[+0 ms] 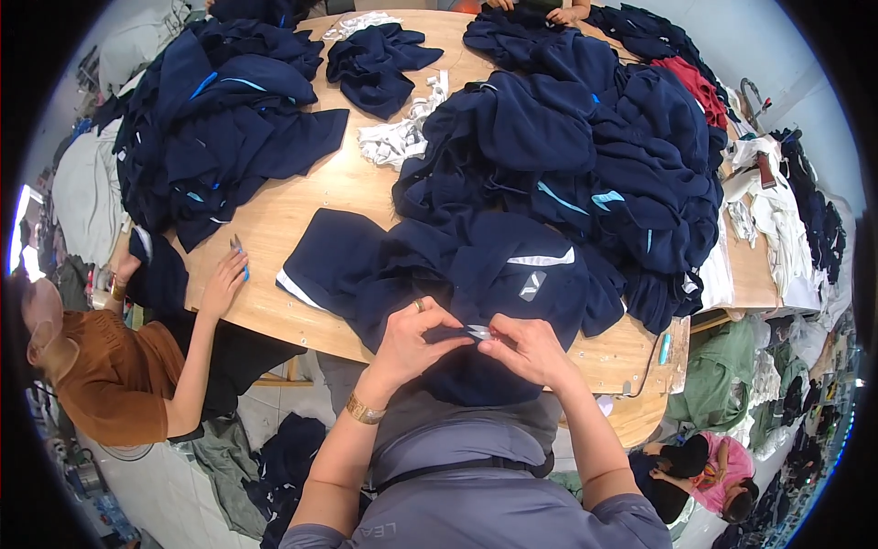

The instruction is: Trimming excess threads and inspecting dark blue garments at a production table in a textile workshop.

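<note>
A navy garment (393,261) with white trim and a small grey patch lies spread before me, hanging over the near table edge. My left hand (416,343) pinches a bit of its fabric between thumb and fingers. Close beside it, my right hand (526,348) is closed, thumb against forefinger, at a small silvery pointed thing (478,332). That thing sits between both sets of fingertips; its kind is too small to tell.
Heaped navy garments (558,137) rise just beyond, with another pile (229,119) at far left. White strips (402,133) lie between. A cyan-handled tool (665,348) rests at the table's right edge. On the left, a co-worker's hand (229,279) holds blue-handled snips (240,254).
</note>
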Available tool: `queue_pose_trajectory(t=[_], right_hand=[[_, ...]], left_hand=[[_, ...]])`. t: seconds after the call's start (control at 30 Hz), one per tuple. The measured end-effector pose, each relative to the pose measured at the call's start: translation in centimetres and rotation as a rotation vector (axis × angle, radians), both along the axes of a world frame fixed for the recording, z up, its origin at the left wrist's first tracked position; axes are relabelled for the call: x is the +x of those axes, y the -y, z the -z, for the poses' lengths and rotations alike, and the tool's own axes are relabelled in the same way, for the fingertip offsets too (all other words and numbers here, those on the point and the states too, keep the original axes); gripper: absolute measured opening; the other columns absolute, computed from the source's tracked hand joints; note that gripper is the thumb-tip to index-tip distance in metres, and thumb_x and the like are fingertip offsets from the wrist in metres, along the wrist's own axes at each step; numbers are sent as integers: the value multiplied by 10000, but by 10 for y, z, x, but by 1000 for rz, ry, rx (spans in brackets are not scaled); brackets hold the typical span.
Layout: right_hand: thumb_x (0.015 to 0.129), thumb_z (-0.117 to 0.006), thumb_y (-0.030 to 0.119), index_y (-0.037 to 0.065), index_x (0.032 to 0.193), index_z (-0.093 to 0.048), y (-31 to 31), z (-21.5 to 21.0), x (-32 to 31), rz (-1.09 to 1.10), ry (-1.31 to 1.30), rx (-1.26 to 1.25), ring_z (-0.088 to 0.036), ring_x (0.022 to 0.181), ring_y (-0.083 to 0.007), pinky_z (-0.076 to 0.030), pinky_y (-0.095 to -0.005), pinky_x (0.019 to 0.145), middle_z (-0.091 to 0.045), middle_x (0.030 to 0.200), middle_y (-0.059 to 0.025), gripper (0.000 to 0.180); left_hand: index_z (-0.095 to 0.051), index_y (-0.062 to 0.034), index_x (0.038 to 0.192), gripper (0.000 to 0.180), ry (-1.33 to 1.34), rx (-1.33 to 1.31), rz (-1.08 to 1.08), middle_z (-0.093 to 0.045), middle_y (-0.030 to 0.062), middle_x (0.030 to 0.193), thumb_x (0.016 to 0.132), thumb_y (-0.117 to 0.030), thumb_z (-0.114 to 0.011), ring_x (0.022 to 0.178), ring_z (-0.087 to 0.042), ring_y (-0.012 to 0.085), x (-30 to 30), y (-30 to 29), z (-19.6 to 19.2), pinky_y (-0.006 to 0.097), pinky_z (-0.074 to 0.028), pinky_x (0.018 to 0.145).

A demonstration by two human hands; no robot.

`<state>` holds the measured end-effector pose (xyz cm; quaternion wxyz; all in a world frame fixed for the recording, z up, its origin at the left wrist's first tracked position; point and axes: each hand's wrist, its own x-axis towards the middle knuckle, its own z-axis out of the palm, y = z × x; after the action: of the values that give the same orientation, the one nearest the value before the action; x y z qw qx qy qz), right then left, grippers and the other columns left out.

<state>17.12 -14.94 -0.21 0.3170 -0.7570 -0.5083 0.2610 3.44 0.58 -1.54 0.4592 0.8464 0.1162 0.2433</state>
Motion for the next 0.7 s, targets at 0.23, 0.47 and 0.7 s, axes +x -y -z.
queue_pose_trajectory(t=[0.23,0.47,0.7], right_hand=[[851,-505,468,42,720,-464,-5,-3,7,-138,107,9,-548,588,-315,-390,-378,506,-547,617,-110,447],[847,-524,446,41,713,-472,-8,-6,7,-185,129,20,-560,602,-313,-395,-375,503,-556,624,-111,430],[856,-579,252,35,886,-451,0,17,5,159,-193,179,-502,538,-275,-407,-319,533,-491,615,-107,254]], left_hand=[[-639,-34,766,212,-6,-40,39,-538,46,682,612,-61,-782,608,-533,170,-1,0,0,265,-428,541],[-641,-35,763,202,1,-40,75,-543,44,685,618,-64,-778,611,-535,165,0,1,2,268,-429,543],[-645,-37,761,223,-25,-34,25,-542,44,678,605,-92,-796,609,-532,161,1,-4,3,262,-427,544]])
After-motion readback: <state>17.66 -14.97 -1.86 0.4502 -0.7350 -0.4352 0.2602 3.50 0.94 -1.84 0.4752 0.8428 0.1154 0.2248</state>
